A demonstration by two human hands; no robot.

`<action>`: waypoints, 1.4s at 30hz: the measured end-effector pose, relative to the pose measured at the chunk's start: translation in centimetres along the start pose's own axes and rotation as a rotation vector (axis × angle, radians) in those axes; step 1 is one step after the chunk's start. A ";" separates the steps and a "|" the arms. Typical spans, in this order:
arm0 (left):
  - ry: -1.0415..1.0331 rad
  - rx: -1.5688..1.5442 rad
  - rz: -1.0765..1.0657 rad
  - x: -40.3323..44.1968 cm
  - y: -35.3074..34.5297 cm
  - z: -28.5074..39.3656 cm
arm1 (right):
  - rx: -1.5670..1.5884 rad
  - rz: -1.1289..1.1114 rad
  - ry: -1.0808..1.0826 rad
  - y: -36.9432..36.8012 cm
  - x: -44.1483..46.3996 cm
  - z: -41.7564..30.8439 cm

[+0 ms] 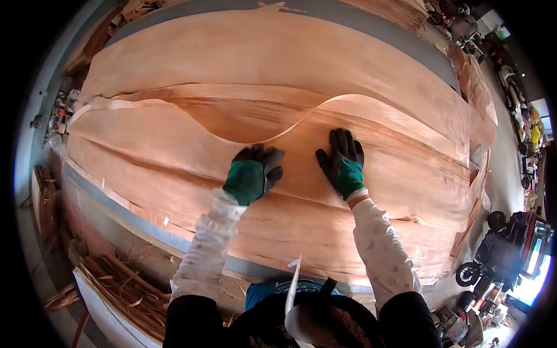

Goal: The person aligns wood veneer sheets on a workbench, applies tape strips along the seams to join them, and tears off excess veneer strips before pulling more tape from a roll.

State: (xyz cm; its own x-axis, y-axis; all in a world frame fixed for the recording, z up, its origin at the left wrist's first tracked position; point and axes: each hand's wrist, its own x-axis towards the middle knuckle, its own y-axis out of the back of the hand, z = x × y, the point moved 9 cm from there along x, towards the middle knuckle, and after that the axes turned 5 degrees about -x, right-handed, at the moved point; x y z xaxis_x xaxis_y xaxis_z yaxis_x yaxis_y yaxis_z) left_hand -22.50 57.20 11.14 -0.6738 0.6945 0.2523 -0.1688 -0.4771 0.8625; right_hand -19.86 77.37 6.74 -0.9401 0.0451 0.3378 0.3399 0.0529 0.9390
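Observation:
Large thin sheets of wood veneer [261, 52] lie spread over a wide table in the head view. One sheet's edge [235, 139] rises in a wavy curl just beyond my hands. My left hand [252, 173], in a green and black work glove, rests on the veneer near the low dip of that curl; its fingers are slightly bent and apart, a little blurred. To the right, my right hand [343, 162], gloved alike, lies flat on the sheet with thumb and fingers spread. Neither hand shows anything gripped.
The grey table edge [139, 203] runs along the near side. Veneer scraps [125, 290] are piled at the lower left. A stack of sheets [391, 11] stands at the far side. A parked vehicle [516, 249] and several other machines line the right.

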 end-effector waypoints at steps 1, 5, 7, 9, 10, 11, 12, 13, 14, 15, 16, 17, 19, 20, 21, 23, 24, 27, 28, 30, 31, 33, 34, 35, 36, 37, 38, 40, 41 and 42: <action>-0.006 0.115 -0.013 0.9 -0.6 -1.0 | 0.000 0.003 -0.007 0.0 -0.1 -0.1; 0.023 0.173 0.029 3.3 -1.8 -3.8 | 0.011 0.007 0.004 0.2 -0.7 -0.4; 0.032 0.192 0.011 3.7 -2.5 -4.8 | 0.039 0.003 0.016 0.6 -1.0 -0.6; 0.033 0.212 -0.050 3.2 -3.2 -5.0 | 0.040 0.006 0.044 1.3 -1.6 -1.0; 0.037 0.209 -0.079 2.7 -3.3 -4.8 | 0.042 0.009 0.058 1.7 -1.9 -1.2; 0.041 0.208 -0.106 2.0 -3.3 -4.4 | 0.051 -0.023 0.065 1.9 -2.2 -1.4; 0.052 0.214 -0.097 1.3 -3.1 -3.9 | 0.061 -0.055 0.073 2.1 -2.4 -1.6; 0.057 0.220 -0.097 0.7 -2.9 -3.3 | 0.070 -0.084 0.083 2.4 -2.6 -1.7; 0.065 0.226 -0.094 0.0 -2.8 -2.8 | 0.070 -0.064 0.085 3.0 -2.5 -1.7; 0.078 0.235 -0.091 -0.7 -2.7 -2.4 | 0.072 -0.044 0.092 3.7 -2.4 -1.7; 0.078 0.225 -0.079 -1.5 -2.7 -2.2 | 0.077 -0.022 0.105 4.2 -2.3 -1.9; 0.086 0.228 -0.077 -2.3 -2.6 -1.8 | 0.090 -0.029 0.093 4.4 -2.0 -1.6; 0.092 0.242 -0.046 -3.7 -2.4 -1.0 | 0.154 -0.136 0.066 2.5 -2.4 -1.0; 0.115 0.234 -0.048 -4.5 -2.3 -0.8 | 0.129 -0.171 0.123 2.2 -2.8 -1.3; 0.135 0.221 -0.050 -4.9 -2.2 -0.7 | 0.100 -0.205 0.177 2.1 -3.1 -1.7; 0.141 0.216 -0.046 -6.4 -2.1 -0.6 | -0.010 -0.386 0.158 3.0 -3.2 -2.8; 0.147 0.203 -0.052 -6.9 -1.9 -0.4 | 0.046 -0.446 0.160 2.7 -3.5 -2.8; 0.170 0.177 -0.067 -8.4 -1.6 0.1 | 0.063 -0.510 0.168 3.7 -4.0 -3.3; 0.180 0.189 -0.092 -8.8 -1.5 0.3 | 0.045 -0.509 0.170 4.3 -4.1 -3.5; 0.189 0.215 -0.142 -9.5 -1.0 1.1 | 0.061 -0.339 0.209 4.5 -4.3 -3.6; 0.198 0.216 -0.143 -10.0 -0.9 1.4 | 0.071 -0.257 0.226 4.4 -4.6 -3.5; 0.207 0.221 -0.150 -11.1 -1.3 1.6 | 0.137 -0.441 0.241 3.4 -5.5 -4.1; 0.212 0.215 -0.160 -11.7 -1.3 1.7 | 0.071 -0.523 0.214 4.5 -5.5 -5.3; 0.235 0.198 -0.200 -12.4 -1.4 1.6 | 0.003 -0.608 0.181 5.3 -5.9 -6.0; 0.254 0.177 -0.245 -13.2 -1.5 1.6 | 0.068 -0.566 0.225 5.7 -6.4 -6.5; 0.271 0.156 -0.293 -14.0 -1.6 1.6 | 0.133 -0.525 0.264 6.0 -7.4 -6.6; 0.219 0.172 -0.282 -14.6 -1.2 2.1 | 0.197 -0.483 0.301 6.5 -8.4 -6.7; 0.281 0.067 -0.498 -14.9 0.6 3.6 | 0.288 -0.475 0.366 8.0 -10.6 -8.2; 0.308 0.014 -0.611 -15.3 1.0 4.3 | 0.329 -0.525 0.387 8.2 -12.1 -8.8; 0.313 -0.125 -0.550 -15.4 1.7 4.7 | 0.422 -0.503 0.425 10.3 -13.2 -10.3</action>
State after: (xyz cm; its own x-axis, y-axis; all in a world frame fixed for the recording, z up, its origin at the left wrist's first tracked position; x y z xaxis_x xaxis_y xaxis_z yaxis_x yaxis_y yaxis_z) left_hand -9.04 48.27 10.75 -0.6401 0.6742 -0.3685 -0.6191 -0.1685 0.7670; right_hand -4.17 67.05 12.61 -0.8834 -0.4663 -0.0463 -0.2295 0.3444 0.9103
